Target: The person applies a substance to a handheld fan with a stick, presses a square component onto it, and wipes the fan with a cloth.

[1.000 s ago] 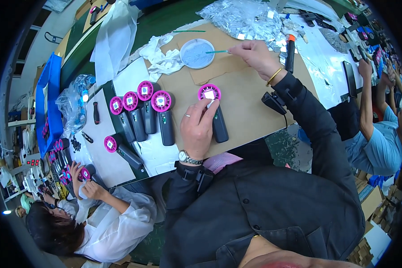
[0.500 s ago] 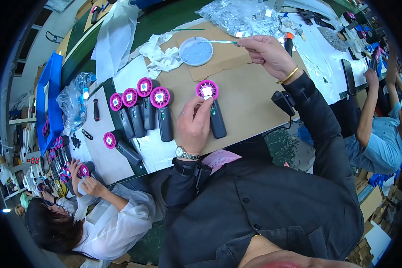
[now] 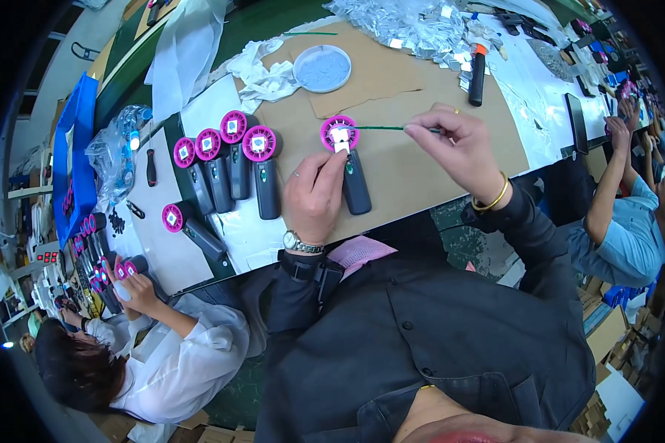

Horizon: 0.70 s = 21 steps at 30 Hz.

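At left, five handheld fans carry marked white squares and look done. A sixth fan lies on the tabletop, seemingly unfinished: the left hand's grip pinches a small white piece at its pink head; the right hand's grip pinches a thin green stick, whose tip reaches there.

6 pink-blk devices nr. — 2 grn. sticks

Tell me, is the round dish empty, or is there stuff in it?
Not empty: the round dish holds pale blue-grey stuff, spread across its bottom. From above, I cannot tell how deep it is.
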### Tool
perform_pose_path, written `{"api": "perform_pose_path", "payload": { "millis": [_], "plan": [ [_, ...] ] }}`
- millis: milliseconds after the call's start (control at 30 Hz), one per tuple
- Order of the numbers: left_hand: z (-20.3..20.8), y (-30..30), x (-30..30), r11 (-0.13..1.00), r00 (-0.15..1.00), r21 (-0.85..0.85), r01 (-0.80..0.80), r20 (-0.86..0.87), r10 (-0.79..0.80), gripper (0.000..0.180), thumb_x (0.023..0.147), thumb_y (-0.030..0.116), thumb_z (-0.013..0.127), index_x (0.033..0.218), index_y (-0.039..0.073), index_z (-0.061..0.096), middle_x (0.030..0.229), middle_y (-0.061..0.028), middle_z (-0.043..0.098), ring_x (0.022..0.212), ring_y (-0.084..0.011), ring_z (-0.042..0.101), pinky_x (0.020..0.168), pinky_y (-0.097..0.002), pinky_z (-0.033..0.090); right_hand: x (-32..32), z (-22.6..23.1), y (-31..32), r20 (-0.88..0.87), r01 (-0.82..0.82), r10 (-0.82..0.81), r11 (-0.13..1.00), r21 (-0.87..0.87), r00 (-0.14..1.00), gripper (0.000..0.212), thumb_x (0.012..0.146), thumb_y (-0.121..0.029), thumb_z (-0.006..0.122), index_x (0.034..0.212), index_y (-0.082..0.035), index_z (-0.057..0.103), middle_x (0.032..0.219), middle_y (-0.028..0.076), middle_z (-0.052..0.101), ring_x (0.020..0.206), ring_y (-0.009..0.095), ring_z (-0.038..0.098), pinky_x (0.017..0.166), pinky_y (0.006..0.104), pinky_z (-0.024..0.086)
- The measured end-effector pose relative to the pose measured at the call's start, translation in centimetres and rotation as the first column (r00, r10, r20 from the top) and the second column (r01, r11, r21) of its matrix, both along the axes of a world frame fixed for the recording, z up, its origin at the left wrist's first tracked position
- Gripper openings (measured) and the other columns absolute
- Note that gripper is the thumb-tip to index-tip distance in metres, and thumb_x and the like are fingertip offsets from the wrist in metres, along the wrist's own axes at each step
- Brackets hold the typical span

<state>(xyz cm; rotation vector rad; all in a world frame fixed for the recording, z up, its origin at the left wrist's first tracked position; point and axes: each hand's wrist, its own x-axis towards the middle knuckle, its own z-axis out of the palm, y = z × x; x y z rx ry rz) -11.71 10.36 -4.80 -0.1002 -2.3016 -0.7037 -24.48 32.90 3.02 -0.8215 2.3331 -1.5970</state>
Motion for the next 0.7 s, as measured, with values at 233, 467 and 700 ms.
{"api": "perform_pose_path", "payload": {
  "millis": [233, 467, 700],
  "plan": [
    [0.0, 0.0, 0.1, 1.0, 1.0, -0.006, -0.014, -0.014, 0.014, 0.029, 0.085, 0.0, 0.08, 0.113, 0.006, 0.075, 0.096, -0.0082, 0.067, 0.08, -0.0278, 0.068, 0.065, -0.0397, 0.052, 0.7, -0.5, -0.8, -0.635, -0.127, 0.175, 0.985, 0.121, 0.752, 0.015, 0.086, -0.004, 0.081, 0.1, -0.001, 0.076, 0.077, 0.005, 0.06, 0.067, 0.015, 0.06, 0.058, 0.0312, 0.045],
    [-0.1, 0.0, 0.0, 1.0, 1.0, 0.004, -0.016, -0.021, 0.016, 0.028, 0.086, 0.001, 0.079, 0.112, 0.007, 0.075, 0.096, -0.0077, 0.068, 0.081, -0.0272, 0.068, 0.065, -0.0391, 0.052, 0.7, -0.8, -1.3, -0.851, -0.185, 0.328, 0.944, 0.275, 0.409, 0.032, 0.074, -0.001, 0.078, 0.104, 0.001, 0.072, 0.081, 0.005, 0.058, 0.071, 0.022, 0.062, 0.063, 0.0366, 0.052],
    [-0.4, -0.1, -0.1, 1.0, 0.999, 0.026, -0.017, -0.031, 0.018, 0.026, 0.086, 0.002, 0.079, 0.111, 0.007, 0.075, 0.096, -0.0072, 0.068, 0.081, -0.0265, 0.068, 0.065, -0.0388, 0.051, 0.7, -0.3, -1.0, -0.841, -0.219, 0.422, 0.905, 0.366, 0.338, 0.036, 0.073, -0.004, 0.072, 0.108, 0.001, 0.071, 0.081, 0.005, 0.054, 0.073, 0.02, 0.062, 0.064, 0.035, 0.053]
  ]
}}
